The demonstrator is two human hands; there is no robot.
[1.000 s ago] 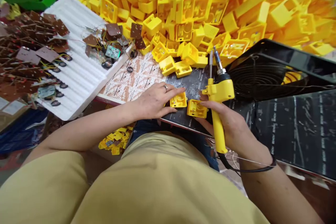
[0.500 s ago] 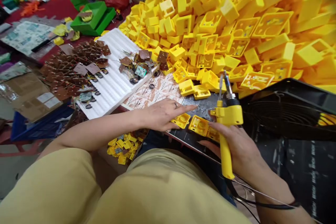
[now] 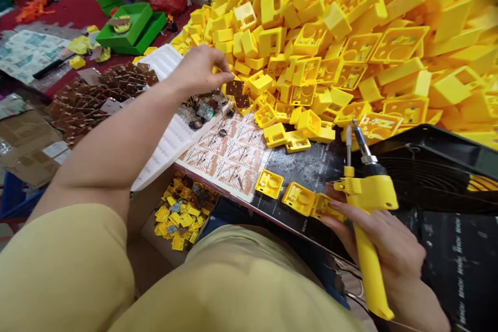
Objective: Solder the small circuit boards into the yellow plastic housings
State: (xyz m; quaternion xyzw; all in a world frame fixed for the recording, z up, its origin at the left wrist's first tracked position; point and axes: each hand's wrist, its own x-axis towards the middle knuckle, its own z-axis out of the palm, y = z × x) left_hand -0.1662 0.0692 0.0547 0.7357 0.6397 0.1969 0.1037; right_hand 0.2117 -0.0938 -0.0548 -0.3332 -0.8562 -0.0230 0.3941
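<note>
My left hand (image 3: pixel 202 70) is over the white foam sheet (image 3: pixel 155 158), its fingers curled together at a small cluster of wired circuit boards (image 3: pixel 204 110). Whatever is between its fingertips, if anything, is hidden. A yellow soldering gun (image 3: pixel 369 249) rests in my right hand (image 3: pixel 383 238), metal tip pointing up and away. Fingers of that same hand also touch a small yellow casing (image 3: pixel 323 205) on the black bench top. Beside this casing lies another open yellow casing (image 3: pixel 299 198), and a third yellow casing (image 3: pixel 269 183) sits apart to the left.
A tall heap of yellow casings (image 3: pixel 311 36) fills the back and right. Brown circuit boards (image 3: pixel 93 98) are piled at the left. A black fan-like frame (image 3: pixel 439 166) stands at right. Below the bench edge is a box of yellow parts (image 3: pixel 182 218). Green trays (image 3: pixel 128 26) stand farther back.
My left hand has left the casing at the bench edge and moved up and left to the circuit boards. My right hand, with the soldering gun, has shifted slightly right and down.
</note>
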